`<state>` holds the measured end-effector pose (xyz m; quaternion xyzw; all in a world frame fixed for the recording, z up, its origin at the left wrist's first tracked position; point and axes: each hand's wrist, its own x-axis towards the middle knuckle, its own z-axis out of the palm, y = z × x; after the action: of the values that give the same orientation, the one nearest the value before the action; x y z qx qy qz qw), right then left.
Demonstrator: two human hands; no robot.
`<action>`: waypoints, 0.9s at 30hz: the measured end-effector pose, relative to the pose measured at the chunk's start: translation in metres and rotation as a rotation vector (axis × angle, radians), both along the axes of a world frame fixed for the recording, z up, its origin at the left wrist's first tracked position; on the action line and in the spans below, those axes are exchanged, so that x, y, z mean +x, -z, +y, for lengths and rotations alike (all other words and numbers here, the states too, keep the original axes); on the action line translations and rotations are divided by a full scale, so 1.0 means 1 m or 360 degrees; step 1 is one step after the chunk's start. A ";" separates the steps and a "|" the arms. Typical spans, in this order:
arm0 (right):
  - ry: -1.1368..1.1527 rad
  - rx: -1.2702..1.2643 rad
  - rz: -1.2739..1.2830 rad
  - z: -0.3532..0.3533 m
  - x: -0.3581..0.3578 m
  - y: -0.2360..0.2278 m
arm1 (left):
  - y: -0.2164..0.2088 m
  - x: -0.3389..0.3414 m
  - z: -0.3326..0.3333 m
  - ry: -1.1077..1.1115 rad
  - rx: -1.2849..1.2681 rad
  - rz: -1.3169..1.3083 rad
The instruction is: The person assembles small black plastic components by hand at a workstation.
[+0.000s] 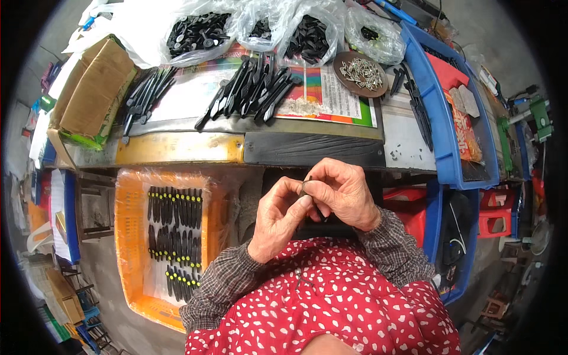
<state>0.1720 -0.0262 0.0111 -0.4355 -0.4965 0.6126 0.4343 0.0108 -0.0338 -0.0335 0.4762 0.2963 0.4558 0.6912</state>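
Head view, looking down. Both hands meet just below the front edge of the counter [331,133], above a lap covered in red cloth with white spots [331,307]. The left hand [278,216] and the right hand [343,192] close together on one small dark piece [306,188]; the left fingers [299,204] pinch it from below and the right fingers curl over its top, so that only a short dark tip shows between them. Whether the piece is one part or two being joined cannot be told, since the fingers hide most of it. On the counter lies a loose heap of long black parts [254,89], a second heap [145,94] to the left beside a cardboard box [89,94], clear bags of black parts [195,32] along the far edge, and a round dish of small metal pins [361,74]. An orange tray [133,260] at the person's left holds rows of black pieces with yellow ends [174,231]. A blue bin [441,136] stands at the right. Judged from this, the step in hand is the fitting or checking of one piece held between both hands; the next move likely calls for a firm pinch by one hand while the other lets go, and a reach to the tray or the counter.
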 end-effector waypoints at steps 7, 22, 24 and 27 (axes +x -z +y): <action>0.0034 0.0022 -0.0040 -0.002 0.003 0.000 | -0.012 -0.001 -0.003 0.0059 -0.0263 -0.0054; -0.0147 0.0167 -0.0143 0.020 0.012 -0.019 | -0.028 -0.007 0.022 0.0213 -0.0265 -0.0195; -0.0157 0.0164 -0.0144 0.025 0.010 -0.023 | -0.028 -0.009 0.024 0.0206 -0.0244 -0.0183; -0.0243 0.0101 -0.0155 0.040 0.008 -0.032 | -0.029 -0.012 0.025 0.0069 -0.0228 -0.0183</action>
<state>0.1801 0.0134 0.0431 -0.4116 -0.5679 0.6061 0.3751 -0.0011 -0.0092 -0.0041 0.4047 0.2776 0.4451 0.7490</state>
